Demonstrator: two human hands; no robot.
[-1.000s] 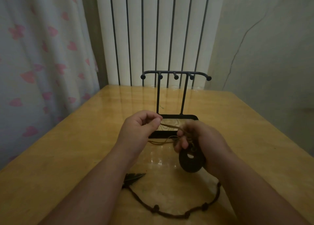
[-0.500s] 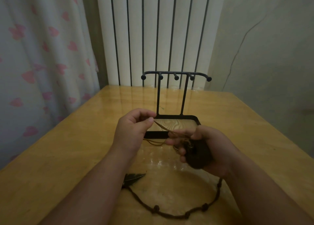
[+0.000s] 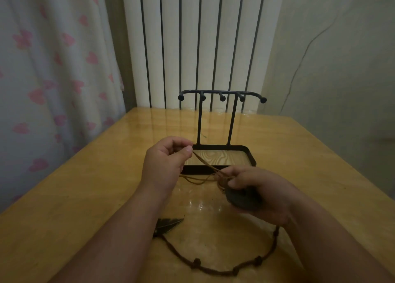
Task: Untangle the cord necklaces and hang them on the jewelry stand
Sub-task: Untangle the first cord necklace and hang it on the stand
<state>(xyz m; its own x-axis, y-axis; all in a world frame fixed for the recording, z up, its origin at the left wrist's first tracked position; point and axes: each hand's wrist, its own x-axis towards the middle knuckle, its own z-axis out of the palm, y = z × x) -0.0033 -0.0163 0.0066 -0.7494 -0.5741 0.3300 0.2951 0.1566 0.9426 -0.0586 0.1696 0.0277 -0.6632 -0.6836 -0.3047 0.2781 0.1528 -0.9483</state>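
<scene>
Tan cord (image 3: 204, 163) stretched between both hands, just in front of the jewelry stand (image 3: 196, 169).
Left hand (image 3: 164, 165) pinches the cord's end; right hand (image 3: 265, 194) curls round the dark pendant (image 3: 241, 200) and knotted bunch. The cord looks light, limp and snag-prone, so hold close beside the tangle.

Head view, forward-down, close over table (image 3: 64, 197)

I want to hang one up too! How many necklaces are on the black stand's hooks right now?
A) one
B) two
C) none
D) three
C: every hook on the jewelry stand is bare. The left hand pinches the thin cord, the right hand holds its round pendant, and the braided necklace lies on the table.
</scene>
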